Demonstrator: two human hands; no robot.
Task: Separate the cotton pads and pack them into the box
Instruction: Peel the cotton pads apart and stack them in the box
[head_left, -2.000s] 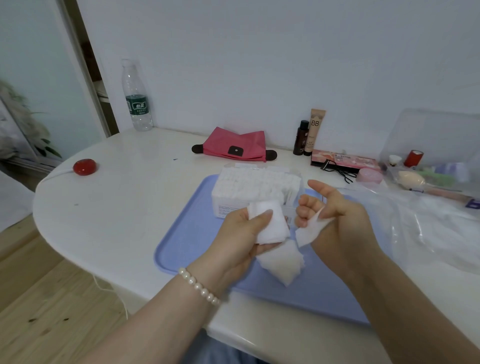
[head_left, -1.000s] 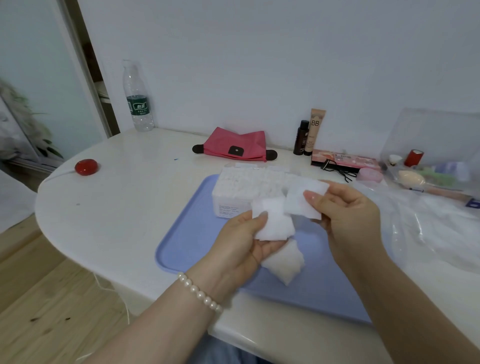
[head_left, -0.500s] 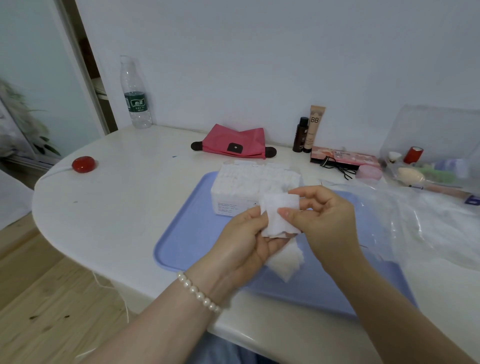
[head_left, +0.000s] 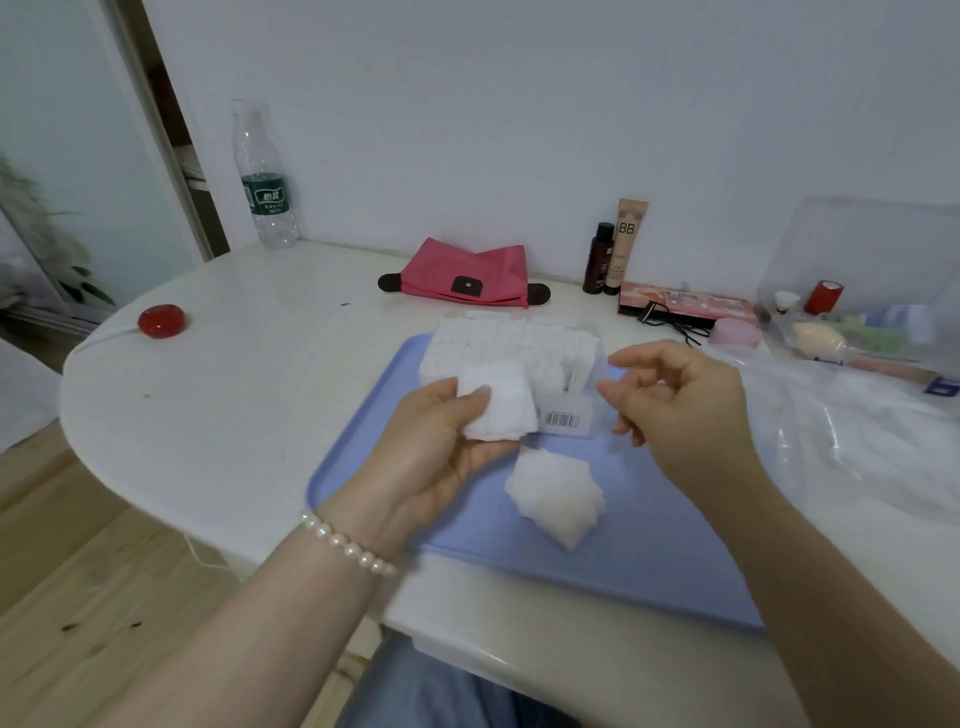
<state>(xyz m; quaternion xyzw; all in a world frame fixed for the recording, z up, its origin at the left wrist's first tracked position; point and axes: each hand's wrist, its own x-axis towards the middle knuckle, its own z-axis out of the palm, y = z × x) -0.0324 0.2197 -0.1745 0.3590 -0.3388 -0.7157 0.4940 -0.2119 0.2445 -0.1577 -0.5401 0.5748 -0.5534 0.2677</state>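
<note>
The clear box on the tray holds rows of cotton pads; the left hand pinches a stack of pads before it, and the right hand's grip is loosely curled, empty.

"BB" on the beige tube by the wall

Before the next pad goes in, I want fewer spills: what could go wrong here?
The box already looks crammed, so pushing in another pad may pop neighbours out. The left hand grips its stack by one edge only; sheets could slip. The loose pile on the tray might be brushed by the empty right hand.
</note>
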